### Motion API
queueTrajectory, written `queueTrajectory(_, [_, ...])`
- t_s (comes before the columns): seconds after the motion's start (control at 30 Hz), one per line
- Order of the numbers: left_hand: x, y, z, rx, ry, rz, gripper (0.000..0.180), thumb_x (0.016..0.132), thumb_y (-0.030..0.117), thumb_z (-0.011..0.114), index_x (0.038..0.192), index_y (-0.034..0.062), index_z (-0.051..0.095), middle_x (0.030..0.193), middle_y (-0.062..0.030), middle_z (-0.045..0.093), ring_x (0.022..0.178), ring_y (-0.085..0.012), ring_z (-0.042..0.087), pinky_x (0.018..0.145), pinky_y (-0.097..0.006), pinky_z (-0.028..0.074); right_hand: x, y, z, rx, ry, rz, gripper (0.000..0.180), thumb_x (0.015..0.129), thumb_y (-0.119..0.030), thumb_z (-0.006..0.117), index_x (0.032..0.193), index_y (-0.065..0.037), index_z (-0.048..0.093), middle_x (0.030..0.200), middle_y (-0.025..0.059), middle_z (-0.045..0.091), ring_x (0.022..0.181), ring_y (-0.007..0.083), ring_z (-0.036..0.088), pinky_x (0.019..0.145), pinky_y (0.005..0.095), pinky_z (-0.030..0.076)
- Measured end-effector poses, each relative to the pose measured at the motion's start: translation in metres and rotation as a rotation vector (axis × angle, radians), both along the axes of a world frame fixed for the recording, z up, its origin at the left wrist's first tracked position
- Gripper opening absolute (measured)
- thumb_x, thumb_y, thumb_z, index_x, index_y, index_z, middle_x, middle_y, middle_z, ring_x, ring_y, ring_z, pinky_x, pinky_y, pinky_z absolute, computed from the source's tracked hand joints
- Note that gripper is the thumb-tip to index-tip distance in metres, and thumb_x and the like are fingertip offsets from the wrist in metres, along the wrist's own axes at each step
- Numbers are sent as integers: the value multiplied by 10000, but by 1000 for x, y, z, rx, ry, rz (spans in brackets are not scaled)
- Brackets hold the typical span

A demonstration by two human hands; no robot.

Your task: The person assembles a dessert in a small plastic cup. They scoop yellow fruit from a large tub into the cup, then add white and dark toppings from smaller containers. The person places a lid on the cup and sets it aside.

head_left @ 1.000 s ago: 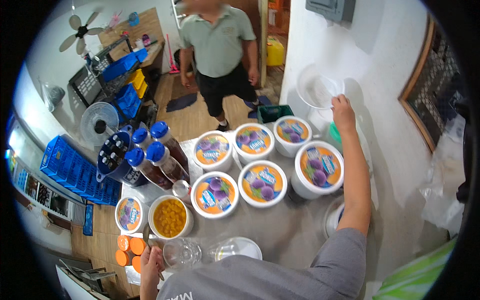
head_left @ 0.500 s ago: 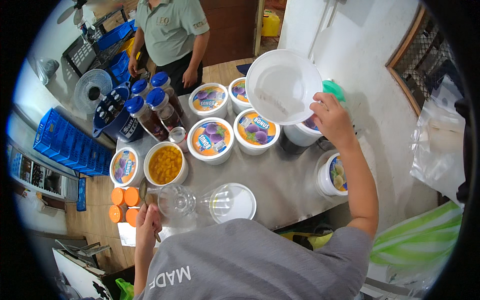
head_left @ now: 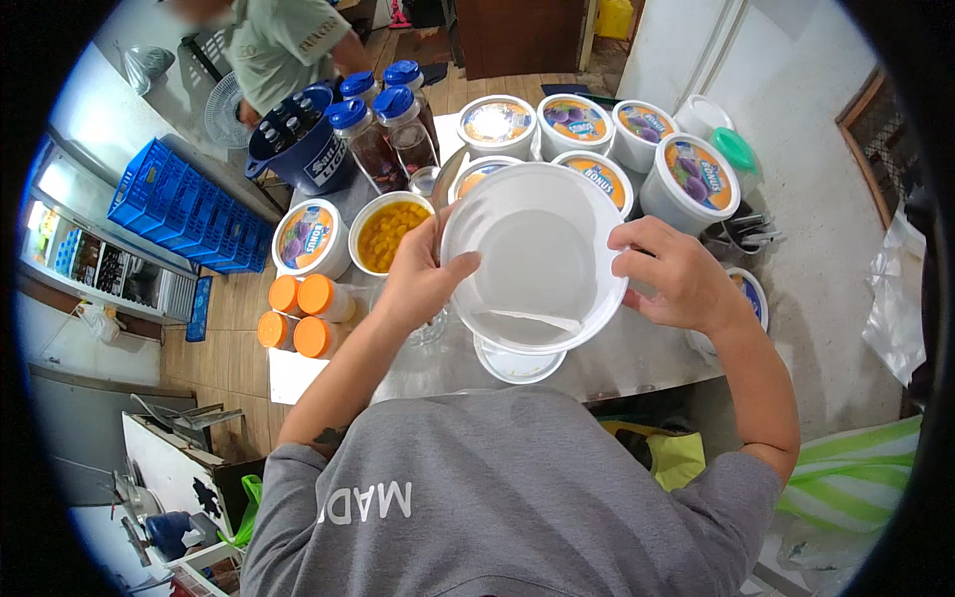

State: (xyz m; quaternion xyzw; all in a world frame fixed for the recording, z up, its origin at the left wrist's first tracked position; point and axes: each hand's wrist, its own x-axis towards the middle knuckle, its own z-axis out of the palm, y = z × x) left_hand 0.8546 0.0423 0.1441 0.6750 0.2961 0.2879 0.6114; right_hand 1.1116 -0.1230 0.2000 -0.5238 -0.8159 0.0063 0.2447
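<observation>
Over a metal table [head_left: 647, 350], a person's left hand [head_left: 418, 276] and right hand [head_left: 673, 271] grip opposite sides of a white tub [head_left: 527, 259] (yellow chunks [head_left: 388, 231] fill a bowl [head_left: 359, 257] nearby)

Bright indoor light, glare on tub lid [head_left: 496, 121]; curved edges, black corners

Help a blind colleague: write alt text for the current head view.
A person's left grip and right grip hold a white tub over a metal table, near lidded tubs, an open tub of yellow chunks and pitchers.
</observation>
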Motion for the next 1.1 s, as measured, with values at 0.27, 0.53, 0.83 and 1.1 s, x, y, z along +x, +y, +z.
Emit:
queueTrajectory(0.27, [-9,-15,-19,-75,199,4,552,789,-34,472,1340,-28,512,1024,-108,664,712,-110,629,538,-248,518,-63,6,4,-391,55,100,385,739,-109,728,1099,-53,601,1153,138,637,1034,348,618,890,417,502])
queueTrajectory(0.53, [-20,-24,-44,-81,191,-55,535,783,-33,470,1315,-34,527,940,-104,666,640,-115,616,461,-268,502,-83,59,-50,-995,-268,76,426,784,-52,618,1210,-44,596,1094,157,673,1037,354,631,860,422,511])
queueTrajectory(0.83, [-40,-22,-66,-234,143,-98,501,773,-20,506,1271,-50,547,1041,-79,653,881,-127,627,772,-253,489,-95,115,-18,-1066,-492,56,371,773,-26,621,1129,-110,681,1027,92,697,964,260,657,789,412,533])
queueTrajectory(1.1, [-52,-30,-50,-191,105,-54,530,793,-31,491,1323,-52,502,966,-66,649,757,-99,623,580,-244,510,-98,134,-26,-1045,-433,128,268,810,-56,619,1065,-79,698,991,82,702,917,233,663,747,385,531])
